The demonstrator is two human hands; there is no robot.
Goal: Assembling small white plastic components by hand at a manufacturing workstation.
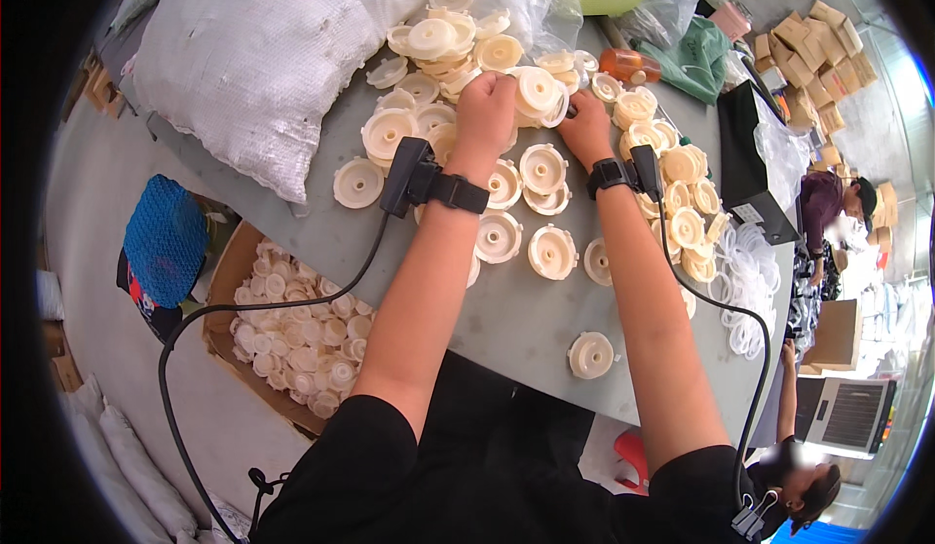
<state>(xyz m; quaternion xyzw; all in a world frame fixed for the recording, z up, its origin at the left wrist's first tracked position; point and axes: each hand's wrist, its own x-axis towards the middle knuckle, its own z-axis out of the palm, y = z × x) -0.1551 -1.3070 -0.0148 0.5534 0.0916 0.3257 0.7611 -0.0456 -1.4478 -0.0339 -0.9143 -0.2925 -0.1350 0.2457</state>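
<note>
My left hand (486, 115) is closed on the edge of a cream round plastic cap (537, 91), lifted over the others on the table. A pale ring (561, 108) shows along that cap's right edge. Close by on the right, my right hand (587, 131) has its fingers curled toward the ring. Something small and dark shows at its fingertips, too hidden to name. Around both hands lie similar caps: a heap (443, 37) beyond the left hand, a pile (687, 223) to the right, and several single ones such as a cap (552, 252) nearer me.
A stuffed white woven sack (243, 67) covers the table's far left. White rings (748, 281) lie by the right edge, near a black box (755, 169). An orange bottle (628, 66) lies at the back. Below left, a carton (222, 325) holds many small caps. Cables trail from both wrists.
</note>
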